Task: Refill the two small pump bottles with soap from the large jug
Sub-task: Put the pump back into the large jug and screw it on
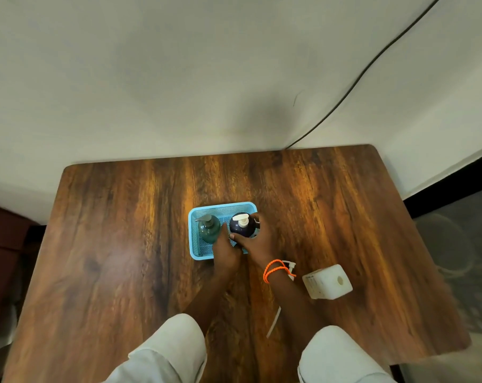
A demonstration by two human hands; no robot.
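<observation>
Jug (327,281) stands uncapped on the table (123,244), right of centre. Mid-frame, a blue basket (196,246) holds a green bottle (209,229) and a navy bottle (242,225). Right grip (257,240) curls round the navy bottle; left grip (226,251), fingers straight, touches the green one.

A dark wood-grain counter (123,244) with rounded corners stands against a pale wall. Near its middle sits a light blue mesh basket (197,248), resting flat on the wood. On the near right of the basket, well apart from it, a white square jug (327,281) stands on the counter with its round opening uncovered. Between the basket and the jug lies a white pump head (291,268), and its thin white tube (273,322) stretches along the wood towards the near edge.
</observation>
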